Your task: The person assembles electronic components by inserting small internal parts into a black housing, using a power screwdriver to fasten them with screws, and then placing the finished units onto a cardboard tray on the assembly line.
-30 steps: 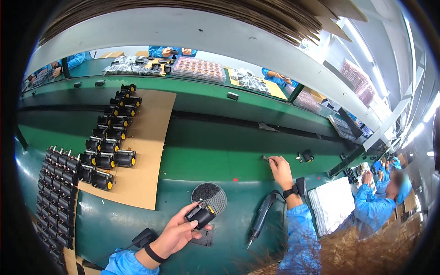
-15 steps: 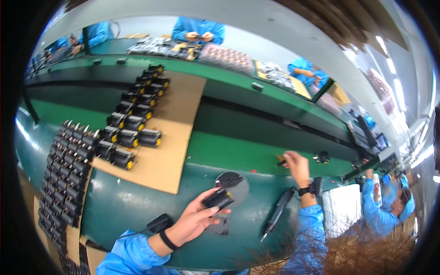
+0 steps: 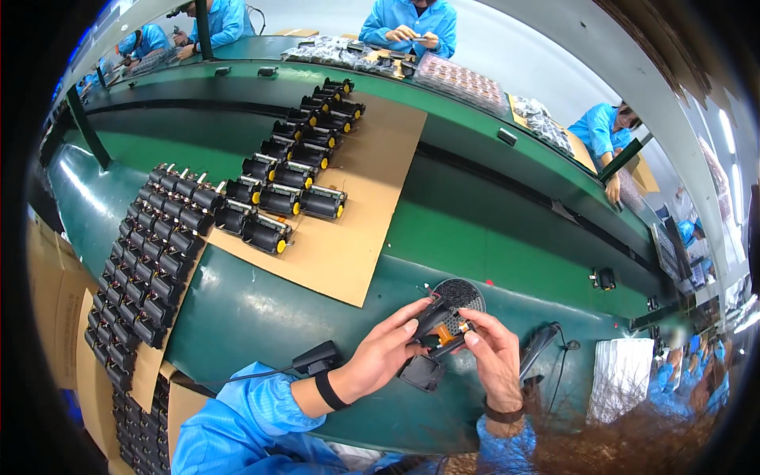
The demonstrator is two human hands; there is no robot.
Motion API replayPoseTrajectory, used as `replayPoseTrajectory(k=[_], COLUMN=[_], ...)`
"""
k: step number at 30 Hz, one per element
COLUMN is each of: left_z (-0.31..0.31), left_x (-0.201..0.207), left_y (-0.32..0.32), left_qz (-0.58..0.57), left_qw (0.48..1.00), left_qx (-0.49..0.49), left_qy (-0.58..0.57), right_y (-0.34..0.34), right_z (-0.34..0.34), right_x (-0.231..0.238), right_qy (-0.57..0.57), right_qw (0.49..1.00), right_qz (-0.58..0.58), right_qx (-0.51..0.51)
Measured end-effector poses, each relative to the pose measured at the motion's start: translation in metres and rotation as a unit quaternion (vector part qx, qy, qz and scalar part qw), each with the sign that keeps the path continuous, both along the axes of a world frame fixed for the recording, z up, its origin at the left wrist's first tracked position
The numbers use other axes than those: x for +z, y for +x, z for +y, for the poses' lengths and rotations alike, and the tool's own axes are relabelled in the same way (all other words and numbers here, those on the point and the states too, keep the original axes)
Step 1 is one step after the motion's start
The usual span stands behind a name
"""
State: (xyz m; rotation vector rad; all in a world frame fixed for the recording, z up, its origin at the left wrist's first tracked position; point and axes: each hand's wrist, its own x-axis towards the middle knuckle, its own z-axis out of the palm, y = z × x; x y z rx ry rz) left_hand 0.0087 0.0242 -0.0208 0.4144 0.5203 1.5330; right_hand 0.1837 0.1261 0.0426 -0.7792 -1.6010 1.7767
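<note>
So the elbow room here is mostly on the left: a wide stretch of dark green bench [image 3: 269, 305] runs between the cardboard sheet [image 3: 376, 229] and the left forearm, and the sheet's near edge stays well apart from the hands. Right side's tighter, with the power screwdriver [image 3: 537, 348] lying just beside the right hand [image 3: 496, 360] and a white stack [image 3: 620, 380] farther right. The round dish [image 3: 477, 290] sits just past the fingers on the far side. Pose-wise, both forearms angle in from the near edge and the hands meet over the bench. The left hand [image 3: 376, 362] has its thumb and fingers closed around a black housing [image 3: 431, 319], held tilted. The right one pinches a slim dark piece [image 3: 454, 345] between thumb and fingertips, right by that housing, with an orange strip [image 3: 444, 336] showing between the two.
</note>
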Motion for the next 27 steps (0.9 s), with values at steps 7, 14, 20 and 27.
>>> replayPoseTrajectory(k=[7,14,20,27], left_z=[0.0,-0.001,-0.006,-0.009], left_x=[0.0,-0.003,0.002,0.014], left_y=[0.004,0.01,0.01,0.006], left_qz=[0.094,0.186,0.519,0.543], left_qw=[0.993,0.976,0.825,0.823], left_qx=[0.053,0.062,0.162,0.123], left_qy=[0.046,0.091,0.152,0.113], right_y=[0.002,-0.002,0.0,0.006], right_z=[-0.014,-0.019,-0.02,-0.02], right_x=[-0.025,-0.022,-0.028,-0.032], right_qy=[0.034,0.026,0.014,0.061], right_qw=[0.995,0.994,0.992,0.988], right_qz=[0.008,0.022,0.03,0.044], right_qx=[-0.091,-0.101,-0.125,-0.133])
